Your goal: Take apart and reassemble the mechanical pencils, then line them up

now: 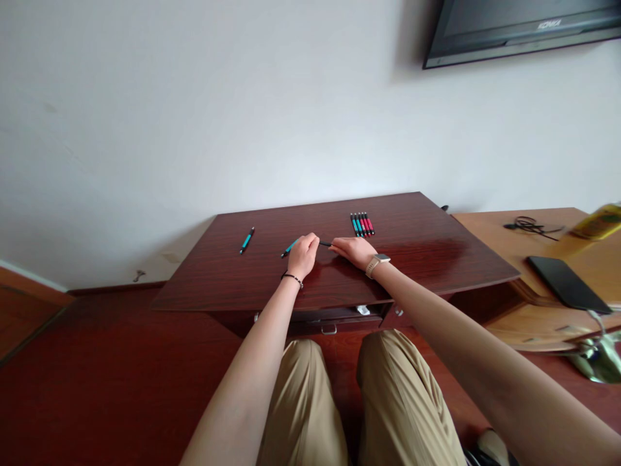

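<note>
My left hand (304, 255), with a dark bead bracelet at the wrist, is closed above the middle of the dark wooden table (272, 285). Close by on the right, my right hand (353, 251) wears a watch and has its fingers pressed together. A thin black pen part (325, 243) spans the small gap between the hands, gripped from both sides; its ends are hidden by the fingers. One teal and black pen (290, 248) lies partly behind my left hand. Another teal pen (247, 241) rests farther left. Several teal and red pens (362, 224) lie side by side beyond my right hand.
A lower wooden cabinet (485, 226) adjoins the table on the right, carrying a black phone (567, 283), a coiled black cable (531, 225) and a yellow bottle (599, 221). The white wall stands behind, with a television (524, 32) at upper right. My knees are below the table's front edge.
</note>
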A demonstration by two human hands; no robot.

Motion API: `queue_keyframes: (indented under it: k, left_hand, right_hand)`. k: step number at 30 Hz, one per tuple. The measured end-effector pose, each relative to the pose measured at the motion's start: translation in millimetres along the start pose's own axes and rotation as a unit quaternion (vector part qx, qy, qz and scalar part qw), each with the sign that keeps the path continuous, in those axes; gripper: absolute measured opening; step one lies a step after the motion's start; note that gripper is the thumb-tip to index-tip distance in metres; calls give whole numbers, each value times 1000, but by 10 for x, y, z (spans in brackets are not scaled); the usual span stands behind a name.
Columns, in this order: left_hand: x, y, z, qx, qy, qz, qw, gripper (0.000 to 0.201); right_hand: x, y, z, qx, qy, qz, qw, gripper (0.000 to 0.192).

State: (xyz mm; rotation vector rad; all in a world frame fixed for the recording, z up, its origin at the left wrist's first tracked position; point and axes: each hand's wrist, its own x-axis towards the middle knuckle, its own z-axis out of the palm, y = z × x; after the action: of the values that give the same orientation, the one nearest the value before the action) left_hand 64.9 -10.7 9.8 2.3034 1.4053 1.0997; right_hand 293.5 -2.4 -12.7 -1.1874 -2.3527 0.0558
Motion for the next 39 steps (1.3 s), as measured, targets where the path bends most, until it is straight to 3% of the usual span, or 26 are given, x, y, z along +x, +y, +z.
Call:
queue_keyframes:
  k: [8, 15, 23, 39]
  left_hand:
    - [-9, 10, 8, -10, 8, -37, 999, 46]
    - [-1, 4, -4, -76, 11, -16, 997, 29]
    - [5, 39, -3, -62, -5, -32, 998, 29]
    - [-9, -22, 25, -91, 2, -46, 995, 43]
  right_hand:
    - [-3, -27, -27, 1, 4, 4, 1000, 34]
    - [9, -43, -39, 4, 1, 19, 1000, 33]
    - [-4, -44, -44, 8, 1, 15, 1000, 35]
    - [4, -61, -54, 1, -3, 2, 1000, 34]
